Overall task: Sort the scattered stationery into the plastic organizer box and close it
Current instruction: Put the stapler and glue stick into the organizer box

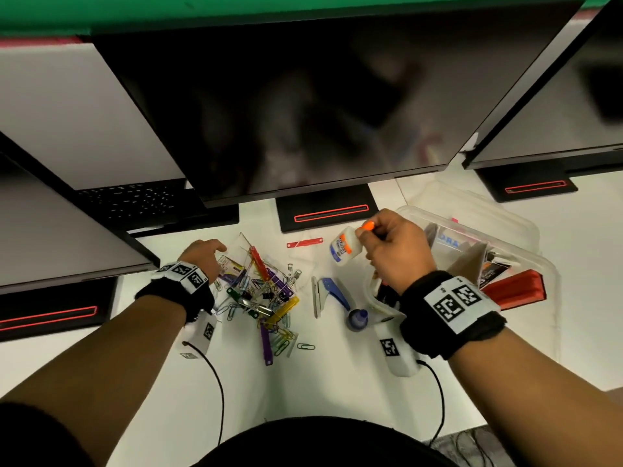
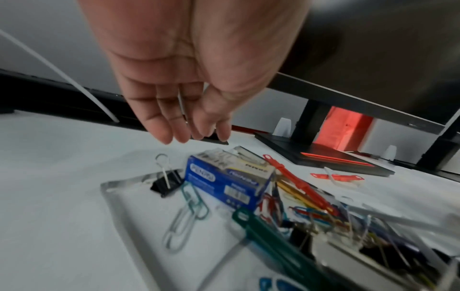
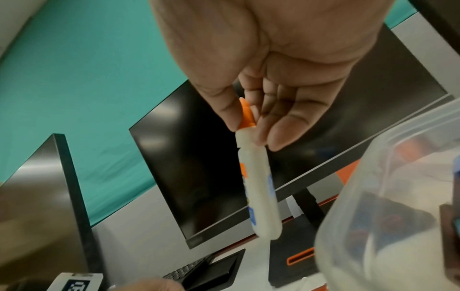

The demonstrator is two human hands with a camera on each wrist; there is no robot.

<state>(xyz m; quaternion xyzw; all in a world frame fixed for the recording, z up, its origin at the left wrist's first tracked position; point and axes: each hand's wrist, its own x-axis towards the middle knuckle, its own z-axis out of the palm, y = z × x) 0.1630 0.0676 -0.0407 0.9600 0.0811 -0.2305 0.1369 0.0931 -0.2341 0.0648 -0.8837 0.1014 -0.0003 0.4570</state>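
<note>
My right hand [image 1: 367,237] pinches a white glue bottle [image 1: 344,249] just below its orange cap, holding it in the air left of the clear plastic organizer box [image 1: 526,227]. In the right wrist view the glue bottle [image 3: 259,187] hangs from the thumb and fingers of that hand [image 3: 248,133], beside the box wall [image 3: 373,177]. My left hand [image 1: 209,251] hovers with relaxed fingers over the far left of a pile of coloured paper clips, binder clips and fastener strips [image 1: 259,294]. Below this empty hand [image 2: 196,135] lies a blue staple box [image 2: 224,183].
A blue stapler [image 1: 332,294], a blue-capped bottle [image 1: 358,319] and a red fastener strip [image 1: 304,243] lie between pile and box. A red block [image 1: 515,288] sits in the box. Dark monitors [image 1: 303,112] overhang the desk's back; their bases [image 1: 327,214] stand close behind.
</note>
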